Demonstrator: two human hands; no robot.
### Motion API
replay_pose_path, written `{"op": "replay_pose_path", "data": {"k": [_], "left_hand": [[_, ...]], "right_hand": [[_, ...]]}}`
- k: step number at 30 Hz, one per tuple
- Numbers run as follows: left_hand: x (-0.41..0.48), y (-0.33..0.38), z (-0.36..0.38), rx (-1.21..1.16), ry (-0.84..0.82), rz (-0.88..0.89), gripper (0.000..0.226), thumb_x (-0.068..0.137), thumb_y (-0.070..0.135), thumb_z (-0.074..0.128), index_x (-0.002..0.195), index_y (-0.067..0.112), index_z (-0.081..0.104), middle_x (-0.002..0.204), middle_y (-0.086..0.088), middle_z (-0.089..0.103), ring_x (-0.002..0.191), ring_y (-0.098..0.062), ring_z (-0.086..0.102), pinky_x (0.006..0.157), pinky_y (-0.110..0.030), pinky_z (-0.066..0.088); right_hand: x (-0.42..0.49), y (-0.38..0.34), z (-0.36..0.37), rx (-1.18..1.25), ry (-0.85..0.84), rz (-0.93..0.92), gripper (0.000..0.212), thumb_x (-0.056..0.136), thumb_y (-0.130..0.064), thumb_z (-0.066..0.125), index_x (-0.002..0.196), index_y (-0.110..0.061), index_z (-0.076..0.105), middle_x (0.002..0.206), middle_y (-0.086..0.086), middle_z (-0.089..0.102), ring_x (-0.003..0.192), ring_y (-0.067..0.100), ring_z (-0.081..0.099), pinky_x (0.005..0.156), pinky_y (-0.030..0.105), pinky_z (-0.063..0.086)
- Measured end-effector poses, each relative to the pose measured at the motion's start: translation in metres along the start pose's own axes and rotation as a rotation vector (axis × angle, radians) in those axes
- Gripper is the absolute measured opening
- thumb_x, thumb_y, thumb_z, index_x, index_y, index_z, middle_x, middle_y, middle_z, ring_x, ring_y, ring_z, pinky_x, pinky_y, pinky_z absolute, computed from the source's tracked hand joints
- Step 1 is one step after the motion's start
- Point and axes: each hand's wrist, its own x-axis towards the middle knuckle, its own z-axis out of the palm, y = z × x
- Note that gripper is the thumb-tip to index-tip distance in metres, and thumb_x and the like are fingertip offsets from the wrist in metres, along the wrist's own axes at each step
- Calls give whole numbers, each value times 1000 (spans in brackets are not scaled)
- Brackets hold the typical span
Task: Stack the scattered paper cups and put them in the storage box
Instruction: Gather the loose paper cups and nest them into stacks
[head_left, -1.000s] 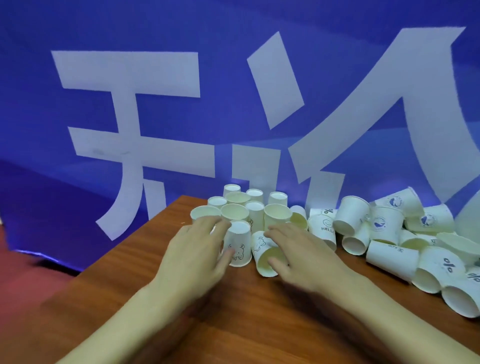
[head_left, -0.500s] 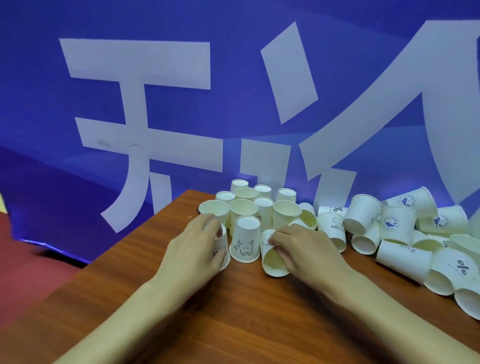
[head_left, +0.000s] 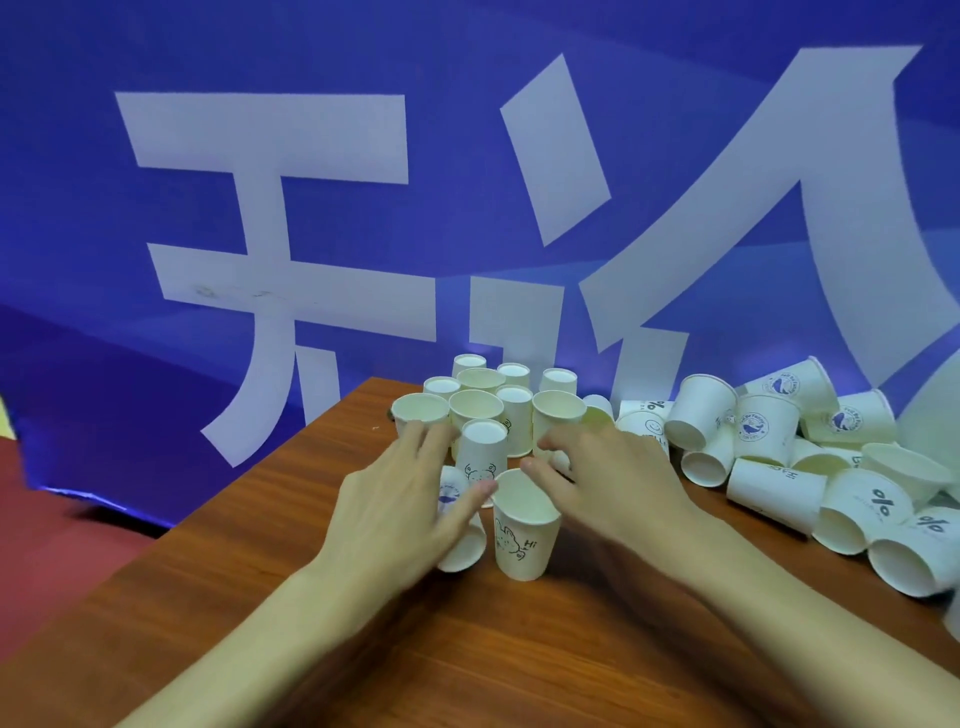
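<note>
A white paper cup with a bunny drawing and "Hi" (head_left: 524, 535) stands upright, mouth up, on the wooden table (head_left: 519, 665). My right hand (head_left: 618, 483) reaches in from the right and pinches its far rim with curled fingertips. My left hand (head_left: 395, 504) grips a blue-printed cup (head_left: 462, 545) that lies tilted with its mouth toward me, right beside the bunny cup. Just behind them an upside-down cup with a bear drawing (head_left: 483, 452) stands. No storage box is in view.
Several cups, some upright and some inverted, cluster at the table's far corner (head_left: 483, 395). A pile of tipped cups with blue logos (head_left: 779, 441) spreads along the right side. A blue banner with white characters (head_left: 311, 234) hangs behind. The table's left edge runs diagonally.
The cup under my right hand lay on its side; it stands upright now, nearer to me. My left hand has drawn its cup back toward me beside it.
</note>
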Motion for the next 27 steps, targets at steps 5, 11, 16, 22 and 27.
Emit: {"op": "replay_pose_path", "data": {"k": [5,11,16,22,27], "left_hand": [[4,-11,12,-2,-290,-122,62,84,68,46,136,38,29,125,11,52,103,-19,62,67,-35,46],[11,-7,0,-148,-304,-184,31,75,63,64,89,36,54,87,17,62,83,-7,59,65,-32,48],[8,17,-14,33,-249,-8,23,84,54,60,85,32,53,84,12,65,83,-15,62,59,-31,42],[-4,35,-5,116,-250,84,24,86,57,53,95,35,56,90,13,68,84,-15,65,59,-30,43],[-4,49,-3,194,-268,102,25,86,54,52,88,30,59,83,8,67,76,-17,63,61,-31,50]], "right_hand": [[-27,-10,-2,-46,64,-305,49,89,-64,46,102,-26,74,95,-9,70,95,17,54,84,34,41],[-37,-8,-5,-61,-26,-332,26,96,-47,49,101,-31,69,95,-7,68,95,19,59,78,36,43],[-42,-3,-16,-39,2,-238,23,93,-49,51,101,-33,65,98,-9,71,95,17,66,66,33,47],[-59,8,-23,-59,-5,-177,23,89,-47,49,96,-31,64,92,-6,71,86,23,65,58,34,35],[-70,21,-21,-147,-89,-164,20,87,-43,49,86,-26,59,83,-1,65,81,28,62,51,34,22]]}}
